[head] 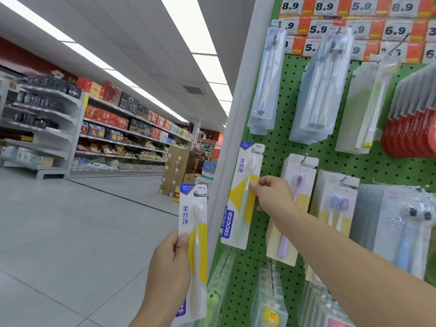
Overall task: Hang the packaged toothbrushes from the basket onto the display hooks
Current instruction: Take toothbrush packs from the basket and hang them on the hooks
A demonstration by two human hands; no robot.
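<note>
The green pegboard (278,223) carries the display hooks, and most of them are covered by hanging stock, so the hook intended for the current pack cannot be made out; only a hook (305,159) above the neighbouring purple-brush pack (291,208) shows clearly. The right hand (271,197) pinches a yellow-and-white toothbrush pack (243,197) at mid-height, thumb on the front face and fingers curled behind, and holds it against the left edge of the pegboard beside the white upright post (233,128). Whether the hang hole at the top of this pack is on a hook is not visible, so release at this point risks the pack sliding off and dropping to the floor (82,232). A mid-height pinch also lets the card flex, which can tilt the hole away from the hook tip. The pack sits just beside the purple-brush pack; a sideways push may knock that pack loose. The left hand (169,267) grips a second toothbrush pack (194,244) upright by its lower half, thumb across the front, held clear of the pegboard; a loose grip here could let it slip while attention is on the right side. The basket is out of frame. The lower pegboard items are blurred, and the price labels (354,27) are partly covered.
</note>
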